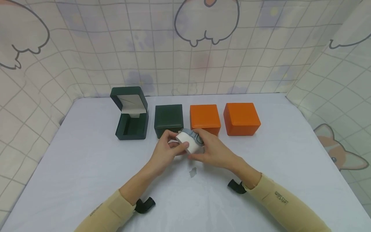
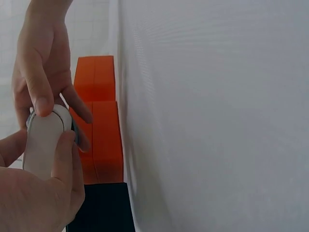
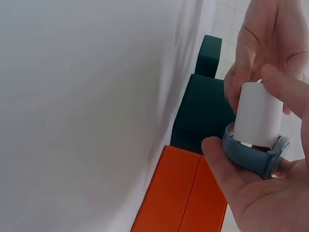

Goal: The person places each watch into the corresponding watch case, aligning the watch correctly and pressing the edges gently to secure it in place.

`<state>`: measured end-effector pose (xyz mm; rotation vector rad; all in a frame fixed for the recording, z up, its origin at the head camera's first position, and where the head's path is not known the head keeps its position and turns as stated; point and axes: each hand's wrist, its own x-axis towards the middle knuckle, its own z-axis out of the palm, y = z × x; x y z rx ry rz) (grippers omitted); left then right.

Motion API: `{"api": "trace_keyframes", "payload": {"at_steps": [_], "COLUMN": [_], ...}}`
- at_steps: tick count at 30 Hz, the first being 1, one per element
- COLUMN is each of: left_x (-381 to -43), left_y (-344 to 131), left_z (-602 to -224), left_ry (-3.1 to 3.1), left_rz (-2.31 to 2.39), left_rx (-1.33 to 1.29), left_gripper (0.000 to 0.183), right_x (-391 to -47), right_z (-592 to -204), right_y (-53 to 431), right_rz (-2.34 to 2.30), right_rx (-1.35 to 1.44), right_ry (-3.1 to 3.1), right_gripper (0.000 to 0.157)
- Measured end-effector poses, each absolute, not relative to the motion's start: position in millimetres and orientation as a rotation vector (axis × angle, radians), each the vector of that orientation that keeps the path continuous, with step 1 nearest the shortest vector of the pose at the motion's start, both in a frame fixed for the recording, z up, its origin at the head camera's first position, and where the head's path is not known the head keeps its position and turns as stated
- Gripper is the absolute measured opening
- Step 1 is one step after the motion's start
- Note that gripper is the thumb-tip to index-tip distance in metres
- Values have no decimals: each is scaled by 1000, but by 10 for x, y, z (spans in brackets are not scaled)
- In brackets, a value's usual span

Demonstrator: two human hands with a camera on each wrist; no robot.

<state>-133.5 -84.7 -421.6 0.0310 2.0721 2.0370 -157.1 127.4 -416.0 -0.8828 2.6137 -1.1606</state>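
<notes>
Both hands meet over the table, in front of the closed green box. Between them is a white watch cushion [image 1: 186, 140], its rounded end visible in the left wrist view. A wristwatch [image 3: 256, 157] with a blue-grey strap goes around one end of that cushion. My left hand [image 1: 163, 153] pinches the cushion between thumb and fingers. On the other side my right hand [image 1: 215, 149] holds the watch and cushion, fingers over the strap and thumb beneath in the head view. Part of the watch face is hidden by the right fingers.
Behind the hands stand an open green box [image 1: 140, 127] with a pale lid lining, a closed green box [image 1: 169, 116], an orange box [image 1: 204, 116] and another orange box [image 1: 242, 117]. A small grey scrap [image 1: 193, 172] lies on the white tablecloth [image 1: 185, 206].
</notes>
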Motion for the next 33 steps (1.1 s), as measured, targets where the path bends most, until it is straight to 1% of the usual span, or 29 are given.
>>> {"api": "trace_keyframes", "payload": {"at_steps": [7,15,21,29,33], "left_x": [-1338,-1340,-1341,-1342,-1334], "left_y": [-830,-833,-840,-841,-842], "left_z": [-4206,-4219,-4222,-4229,-4233], "left_ry": [2081,2094,2110,2127,2133], "left_rz": [2037,2027,2033,2075,2073], "left_rx": [21,51,81,73,50], "left_gripper": [45,44,46,47,55], "right_x": [-1561,-1555,-1549,-1559,-1565], "right_z": [-4147,-4139,-4161,-4182,-4184], "right_y": [1260,1252,1242,1230,1225], "right_rz": [-1171,-1164,-1222,-1209,-1228], "right_rx": [-874,-866,-872,-990,-1038], "right_ry": [2621,2632,2587,2563,2550], "right_gripper": [71,72,68,75,77]}}
